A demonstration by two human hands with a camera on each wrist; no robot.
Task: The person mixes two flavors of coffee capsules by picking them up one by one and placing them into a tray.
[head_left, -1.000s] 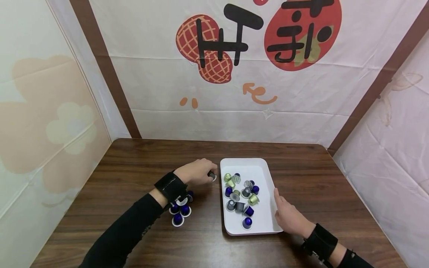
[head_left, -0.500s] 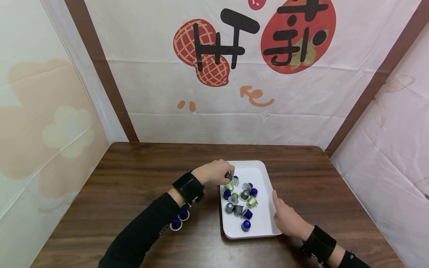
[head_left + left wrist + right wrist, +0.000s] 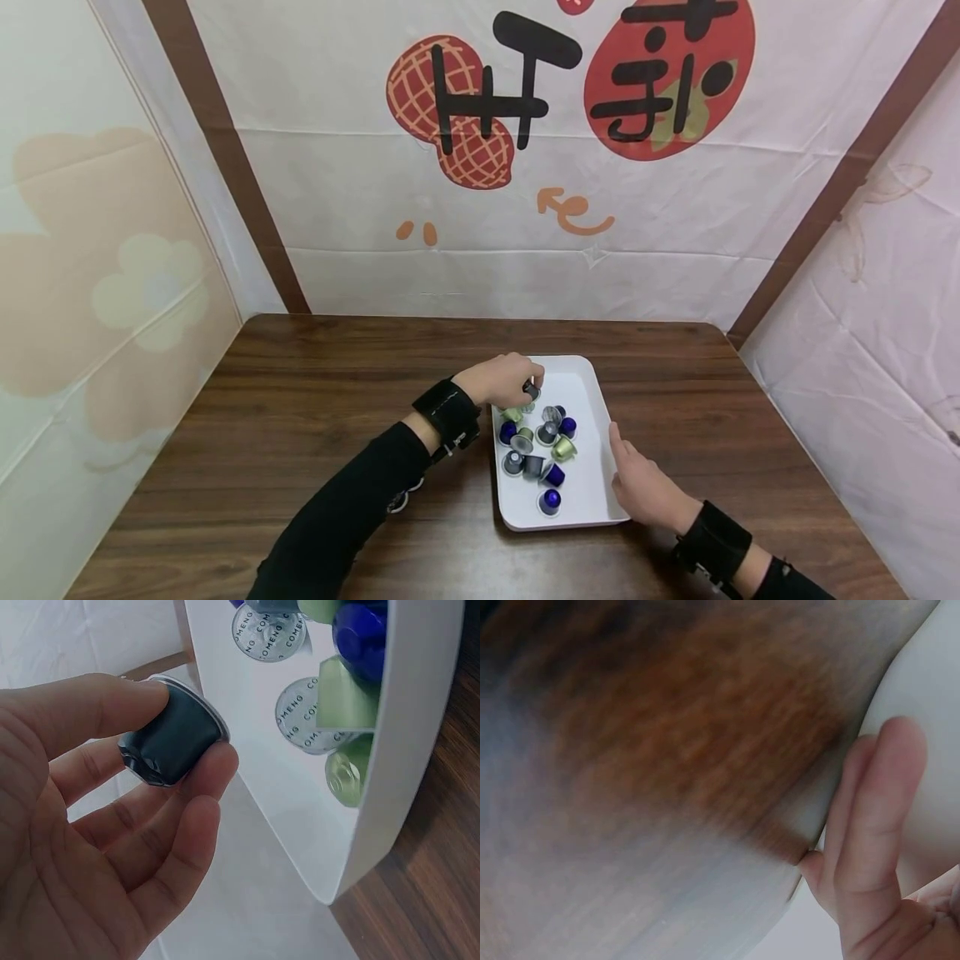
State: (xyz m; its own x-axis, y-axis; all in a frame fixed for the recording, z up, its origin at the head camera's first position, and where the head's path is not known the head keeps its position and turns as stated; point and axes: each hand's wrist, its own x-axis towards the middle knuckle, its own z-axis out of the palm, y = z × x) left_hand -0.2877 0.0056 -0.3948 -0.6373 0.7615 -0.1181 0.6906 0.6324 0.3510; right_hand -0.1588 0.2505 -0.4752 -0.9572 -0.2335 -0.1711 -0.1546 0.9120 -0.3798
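Between thumb and fingers my left hand pinches a dark coffee capsule, its silver rim facing the tray in the left wrist view. That hand hangs over the far left part of a white tray. Inside the tray lie several capsules: blue ones such as this blue capsule, grey ones, and green ones like this green capsule. Some rest lid up with printed foil. My right hand lies along the tray's right edge with straight fingers touching it.
The tray stands on a brown wooden table. Left of it, a blue capsule is partly covered by my left sleeve. A printed white cloth hangs behind the table.
My left hand has carried the dark capsule rightward, from beside the tray to above its far left part. The left arm now covers more of the blue capsules on the table. The right hand stays put.
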